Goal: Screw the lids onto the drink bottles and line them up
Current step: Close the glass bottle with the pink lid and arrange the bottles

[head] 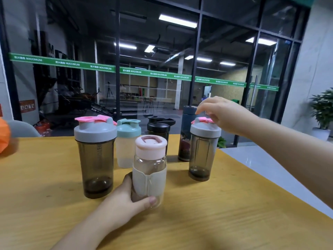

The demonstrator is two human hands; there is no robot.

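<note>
My left hand (124,197) grips the base of a clear glass bottle (149,170) with a cream sleeve and a pink lid, standing near the table's front. My right hand (223,114) hovers over the pink-and-grey lid of a smoky shaker bottle (202,150) on the right, fingers curled and touching the lid's flip cap. A larger smoky shaker (96,159) with a grey and pink lid stands at the left. Behind are a frosted bottle with a teal lid (127,145), a black bottle (159,128) and a dark blue flask (186,134).
The yellow wooden table (216,213) ends at its right edge near a white floor. An orange object (3,136) lies at the far left edge. A glass wall stands behind the table, and a potted plant (322,112) at the far right.
</note>
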